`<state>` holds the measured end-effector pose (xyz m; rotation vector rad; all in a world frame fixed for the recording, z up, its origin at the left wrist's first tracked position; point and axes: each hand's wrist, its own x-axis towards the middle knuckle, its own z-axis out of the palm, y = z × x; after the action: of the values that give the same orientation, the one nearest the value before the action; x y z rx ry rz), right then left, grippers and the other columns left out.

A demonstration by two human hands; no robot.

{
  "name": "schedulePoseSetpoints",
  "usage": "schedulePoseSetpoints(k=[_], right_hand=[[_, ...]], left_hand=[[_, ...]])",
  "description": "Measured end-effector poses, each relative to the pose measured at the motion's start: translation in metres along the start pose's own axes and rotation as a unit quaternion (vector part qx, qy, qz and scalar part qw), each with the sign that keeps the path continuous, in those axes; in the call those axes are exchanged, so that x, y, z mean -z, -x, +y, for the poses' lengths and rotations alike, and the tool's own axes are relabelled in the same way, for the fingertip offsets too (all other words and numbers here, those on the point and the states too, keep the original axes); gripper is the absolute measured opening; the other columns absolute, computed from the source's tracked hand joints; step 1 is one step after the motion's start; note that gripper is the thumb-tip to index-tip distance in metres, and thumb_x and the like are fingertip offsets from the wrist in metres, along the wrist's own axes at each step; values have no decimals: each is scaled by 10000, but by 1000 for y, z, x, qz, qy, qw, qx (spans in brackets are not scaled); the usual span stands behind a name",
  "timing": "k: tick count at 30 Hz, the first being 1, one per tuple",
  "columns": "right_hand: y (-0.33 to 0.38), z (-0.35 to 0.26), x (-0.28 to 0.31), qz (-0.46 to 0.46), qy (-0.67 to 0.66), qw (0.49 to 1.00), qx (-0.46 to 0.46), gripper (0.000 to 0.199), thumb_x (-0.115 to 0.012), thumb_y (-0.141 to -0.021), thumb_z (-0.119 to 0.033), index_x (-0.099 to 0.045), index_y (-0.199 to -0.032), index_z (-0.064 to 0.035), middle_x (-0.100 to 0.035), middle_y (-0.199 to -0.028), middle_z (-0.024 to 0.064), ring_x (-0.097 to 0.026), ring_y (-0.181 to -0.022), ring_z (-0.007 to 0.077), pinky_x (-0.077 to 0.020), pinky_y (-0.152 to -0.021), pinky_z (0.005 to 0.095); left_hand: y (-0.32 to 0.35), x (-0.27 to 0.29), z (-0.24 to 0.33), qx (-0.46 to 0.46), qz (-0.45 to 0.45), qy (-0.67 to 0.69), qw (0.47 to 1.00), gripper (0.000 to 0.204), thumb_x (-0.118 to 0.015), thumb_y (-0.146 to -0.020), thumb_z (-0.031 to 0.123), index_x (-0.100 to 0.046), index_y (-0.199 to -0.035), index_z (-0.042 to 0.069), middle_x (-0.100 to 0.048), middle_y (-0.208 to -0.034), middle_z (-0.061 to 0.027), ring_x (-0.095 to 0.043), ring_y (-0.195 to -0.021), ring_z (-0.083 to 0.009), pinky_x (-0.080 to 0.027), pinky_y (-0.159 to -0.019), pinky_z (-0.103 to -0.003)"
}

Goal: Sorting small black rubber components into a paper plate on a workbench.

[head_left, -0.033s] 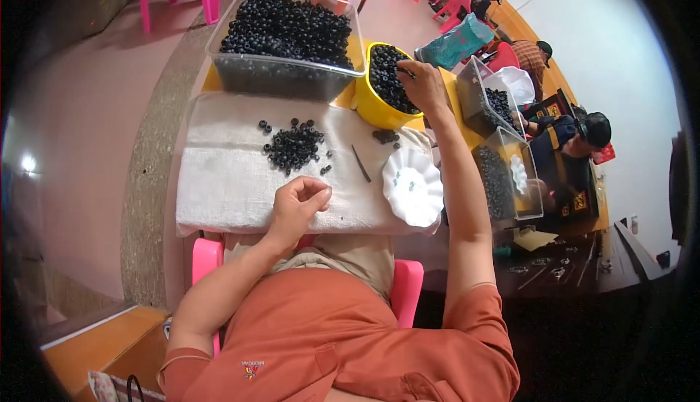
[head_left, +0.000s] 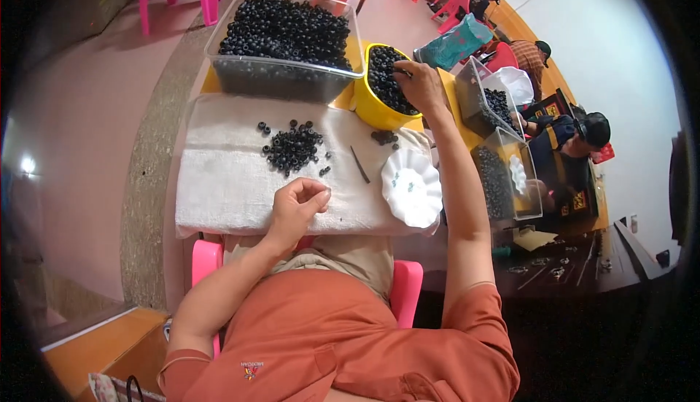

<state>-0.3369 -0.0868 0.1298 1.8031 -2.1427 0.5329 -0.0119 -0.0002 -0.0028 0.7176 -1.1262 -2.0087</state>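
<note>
Black beads (head_left: 383,74) fill the yellow tub (head_left: 382,116), over whose right rim the nearer right hand (head_left: 421,87) reaches leftward, fingers bent, grip unclear, while the left hand (head_left: 295,201), pinched closed, contents indiscernible, sits left of the tub, nearer the body.

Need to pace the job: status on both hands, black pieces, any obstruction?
Right hand at black pieces in yellow tub; grip unclear. Left hand over white cloth, thumb and forefinger pinched; hold unclear. White dish beside right arm, not blocking.
</note>
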Motion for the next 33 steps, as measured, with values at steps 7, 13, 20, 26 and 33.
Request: schedulePoseSetpoints(k=[7, 13, 20, 26, 33], right_hand=[[31, 24, 0, 113, -52, 990, 60, 192, -694, -816, -111, -718, -1002, -75, -711, -977, 128, -684, -880, 305, -521, -823, 357], [110, 29, 19, 106, -139, 985, 3, 119, -700, -818, -22, -702, -938, -22, -712, -868, 95, -686, -818, 148, -529, -741, 267], [202, 39, 34, -44, -183, 979, -82, 123, -705, -803, -2, -702, -926, -1, -704, -821, 88, -654, -729, 136, -511, -672, 265], [228, 17, 37, -80, -168, 978, -94, 130, -692, -802, -21, -697, -927, 13, -688, -803, 132, -661, -722, 199, -512, -670, 287], [219, -38, 14, -66, -306, 950, 2, 137, -713, -798, -21, -670, -928, -10, -675, -892, 137, -671, -758, 271, -536, -678, 319]], left_hand=[[0, -2, 0, -4, -11, 14, 1000, 103, -679, -884, 90, -637, -941, 14, -645, -836, -32, -603, -723, -93, -513, -688, -232], [-6, 1, -2, -21, -4, 9, 1000, 106, -680, -876, 74, -645, -951, 9, -659, -844, -35, -606, -725, -93, -516, -697, -238], [-3, -1, -4, -17, -6, -6, 1000, 113, -689, -878, 87, -651, -956, 14, -667, -897, -43, -604, -752, -85, -522, -701, -225], [1, 1, -5, -21, -9, -5, 1000, 112, -674, -890, 84, -643, -974, 19, -663, -912, -44, -605, -773, -87, -528, -720, -227], [1, -1, -4, -38, 31, 23, 999, 103, -655, -906, 83, -625, -980, 18, -646, -880, -34, -602, -763, -86, -533, -706, -235]])
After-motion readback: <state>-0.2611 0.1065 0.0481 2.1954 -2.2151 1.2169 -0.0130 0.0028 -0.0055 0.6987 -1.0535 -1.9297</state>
